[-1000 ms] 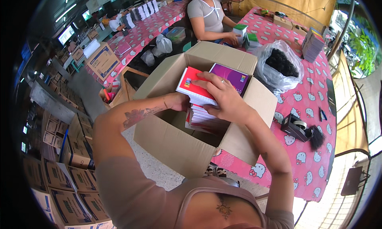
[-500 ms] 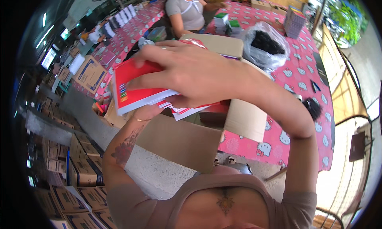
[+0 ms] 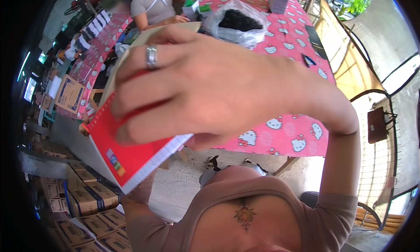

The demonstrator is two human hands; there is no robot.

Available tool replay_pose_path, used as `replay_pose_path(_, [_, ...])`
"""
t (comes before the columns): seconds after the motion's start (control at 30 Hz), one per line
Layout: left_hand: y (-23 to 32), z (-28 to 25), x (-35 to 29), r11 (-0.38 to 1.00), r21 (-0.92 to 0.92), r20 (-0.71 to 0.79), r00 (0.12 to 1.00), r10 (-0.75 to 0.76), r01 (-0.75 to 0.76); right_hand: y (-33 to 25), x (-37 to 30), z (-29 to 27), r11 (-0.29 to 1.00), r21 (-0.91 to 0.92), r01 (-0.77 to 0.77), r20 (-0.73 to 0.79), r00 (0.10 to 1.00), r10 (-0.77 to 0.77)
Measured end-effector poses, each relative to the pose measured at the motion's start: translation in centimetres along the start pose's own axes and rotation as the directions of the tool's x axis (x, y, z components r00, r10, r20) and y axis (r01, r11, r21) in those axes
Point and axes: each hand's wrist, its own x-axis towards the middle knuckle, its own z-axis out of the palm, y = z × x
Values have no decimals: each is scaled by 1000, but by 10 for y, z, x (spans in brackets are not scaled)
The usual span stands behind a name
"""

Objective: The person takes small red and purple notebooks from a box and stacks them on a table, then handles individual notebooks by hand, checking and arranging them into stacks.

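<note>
A red-covered notebook (image 3: 131, 162) with white ruled page edges is in my right hand (image 3: 183, 85), close before me. The fingers, one with a silver ring (image 3: 152, 57), are bent over its cover; the thumb is mostly behind it. Whether more notebooks lie beneath it I cannot tell. My left forearm (image 3: 142, 193) comes up under the notebook's lower corner, and the left hand itself is hidden behind it. Beyond my right hand a tan cardboard flap (image 3: 192, 28) shows.
A pink patterned tablecloth (image 3: 284, 129) covers the table. On it are a clear plastic bag (image 3: 238, 24) with black contents, a notebook stack (image 3: 279, 1) and green-topped stacks (image 3: 191, 9). Another person (image 3: 153, 9) is across the table. Cardboard boxes (image 3: 89, 193) stand at lower left.
My right hand and the red notebook have come closer and lower to the left, and the notebook has tilted. The view has turned right. The open box in front is now mostly out of sight.
</note>
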Motion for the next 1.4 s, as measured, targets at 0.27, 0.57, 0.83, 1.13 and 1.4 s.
replay_pose_path(0.27, [-175, 106, -43, 961, -116, 45, 968, -247, 251, -56, -161, 6, 994, 69, -79, -11, 997, 80])
replay_pose_path(0.57, [-304, 122, -39, 919, -174, 149, 931, -332, 355, -75, -302, 80, 976, 89, -198, 66, 979, 193])
replay_pose_path(0.83, [-338, 84, -40, 893, 65, 163, 878, -449, 445, -78, -345, 115, 949, 96, -300, 79, 953, 293])
replay_pose_path(1.13, [-297, 26, 0, 315, 942, 161, 978, -135, -111, -88, -356, 113, 932, 120, -343, 216, 925, 312])
replay_pose_path(1.4, [-216, 98, 14, 816, 454, 315, 793, -522, 357, -166, -377, 108, 312, 512, -800, -216, 231, 949])
